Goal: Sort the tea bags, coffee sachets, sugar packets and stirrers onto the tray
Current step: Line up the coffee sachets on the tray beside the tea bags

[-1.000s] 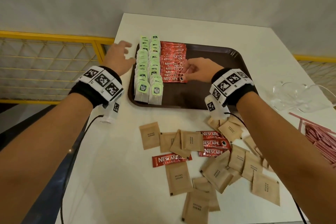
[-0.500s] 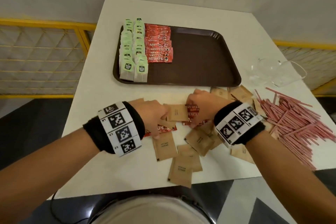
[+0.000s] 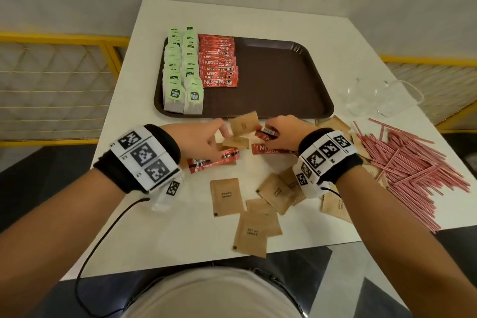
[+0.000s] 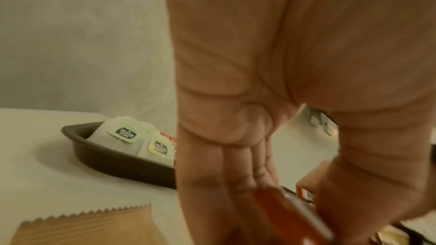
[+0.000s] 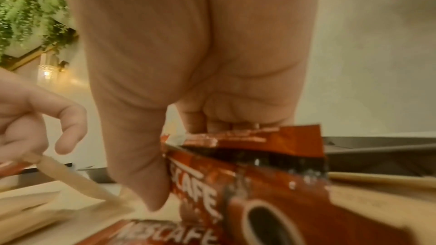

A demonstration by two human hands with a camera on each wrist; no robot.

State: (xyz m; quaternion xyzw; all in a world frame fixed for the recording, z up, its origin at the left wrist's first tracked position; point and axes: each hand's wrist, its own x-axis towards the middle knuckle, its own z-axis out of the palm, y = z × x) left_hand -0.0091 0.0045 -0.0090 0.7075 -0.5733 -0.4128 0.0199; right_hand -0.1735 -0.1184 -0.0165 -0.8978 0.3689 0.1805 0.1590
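Observation:
The brown tray (image 3: 284, 80) holds two columns of green-tagged tea bags (image 3: 180, 70) at its left, and beside them a row of red coffee sachets (image 3: 219, 62). In front of the tray, my left hand (image 3: 204, 137) grips a red coffee sachet (image 3: 216, 160) between thumb and fingers (image 4: 235, 183). My right hand (image 3: 284, 129) pinches red coffee sachets (image 3: 265, 134) (image 5: 259, 183), thumb on the printed side. One more sachet (image 3: 268, 149) lies on the table under it. Several brown sugar packets (image 3: 227, 196) are scattered around both hands. Pink stirrers (image 3: 413, 168) lie piled at the right.
Clear glass cups (image 3: 382, 98) stand right of the tray. The tray's right half is bare. The white table's front edge (image 3: 206, 263) runs close to the sugar packets. A yellow railing (image 3: 64, 39) lies beyond the table's left side.
Both hands left the tray and came back to the loose pile at the front. The right hand released its sachet on the tray row; each hand now holds coffee sachets.

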